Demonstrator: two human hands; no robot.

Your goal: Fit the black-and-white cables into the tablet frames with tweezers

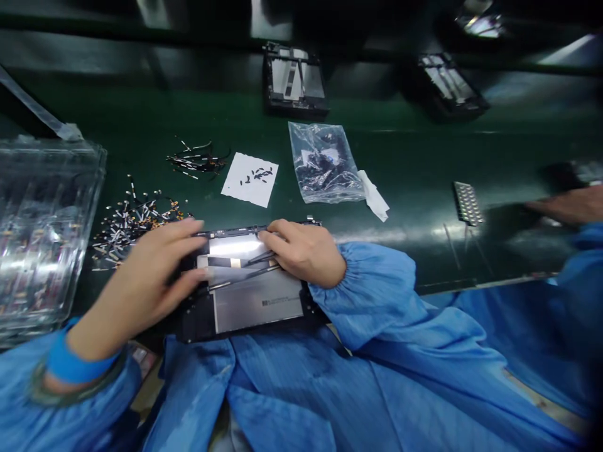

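A flat tablet-like device (258,304) with a silver back panel and a black frame lies in front of me at the bench edge. My left hand (157,270) is at its left side, thumb and fingers stretched apart, slightly blurred; the fingertips reach over the frame's left edge. My right hand (304,251) rests over the device's upper right part, fingers curled round tweezers (245,277). The two dark tweezer arms point left, apart, over the panel and a dark strip on it. Whether their tips touch anything I cannot tell.
Left are clear plastic trays (42,238) and a pile of small flex cables (134,220). Beyond lie thin black cables (198,160), white paper (247,182) with black bits and a plastic bag (325,163). Black device units (296,81) stand farther back. A co-worker's hand (570,206) is at right.
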